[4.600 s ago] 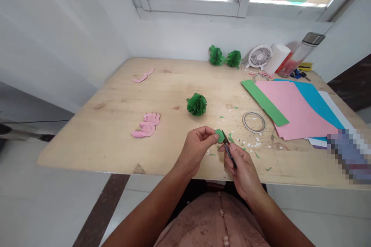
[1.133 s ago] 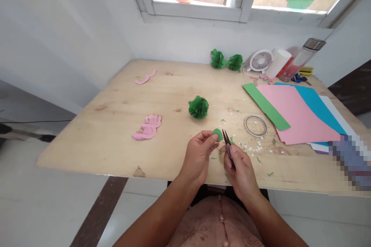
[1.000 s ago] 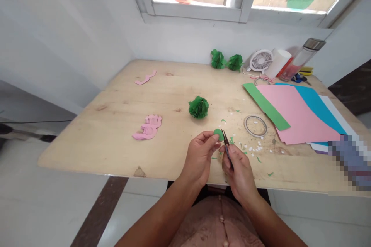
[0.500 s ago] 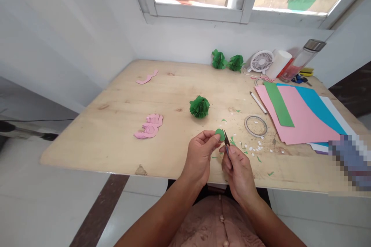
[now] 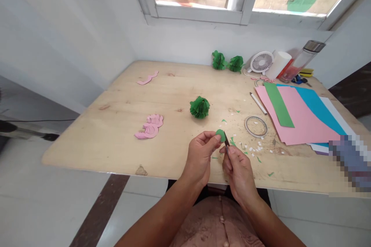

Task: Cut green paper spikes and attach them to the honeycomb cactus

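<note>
Between the thumb and fingers of my left hand is a small rounded piece of green paper, held up over the near part of the table. My right hand grips a pair of scissors, whose dark blades point up at the paper's right edge. The scissor handles are mostly hidden by my fingers. Just beyond my hands sits a pleated green paper ball. Green and white paper scraps lie scattered to the right of the scissors.
Pink scalloped cutouts lie on the left of the wooden table. To the right are a tape roll, a white pen and coloured sheets. Two green paper shapes, a fan and a bottle stand behind.
The scissor blades, slightly apart before, have closed together at the paper's edge. Both hands stay in nearly the same place.
</note>
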The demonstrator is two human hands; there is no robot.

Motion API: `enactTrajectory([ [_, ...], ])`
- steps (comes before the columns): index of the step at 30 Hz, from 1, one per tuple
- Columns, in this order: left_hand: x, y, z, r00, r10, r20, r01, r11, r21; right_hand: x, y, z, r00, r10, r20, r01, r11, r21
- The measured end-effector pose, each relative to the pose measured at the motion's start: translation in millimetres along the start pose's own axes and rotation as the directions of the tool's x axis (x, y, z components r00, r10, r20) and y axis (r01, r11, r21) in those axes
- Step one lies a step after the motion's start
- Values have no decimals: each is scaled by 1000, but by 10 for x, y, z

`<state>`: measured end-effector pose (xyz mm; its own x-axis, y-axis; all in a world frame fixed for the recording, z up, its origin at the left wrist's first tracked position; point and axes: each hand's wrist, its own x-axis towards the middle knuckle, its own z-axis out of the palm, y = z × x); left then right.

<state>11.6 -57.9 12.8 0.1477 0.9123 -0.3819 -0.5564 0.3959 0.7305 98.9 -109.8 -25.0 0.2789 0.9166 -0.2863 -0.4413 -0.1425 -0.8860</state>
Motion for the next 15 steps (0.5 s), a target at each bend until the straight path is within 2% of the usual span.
enactTrajectory([
  [15, 8, 1, 4, 1000, 0, 13, 0, 1000, 7, 9, -14, -6, 999, -4, -33, 3, 1000, -25],
])
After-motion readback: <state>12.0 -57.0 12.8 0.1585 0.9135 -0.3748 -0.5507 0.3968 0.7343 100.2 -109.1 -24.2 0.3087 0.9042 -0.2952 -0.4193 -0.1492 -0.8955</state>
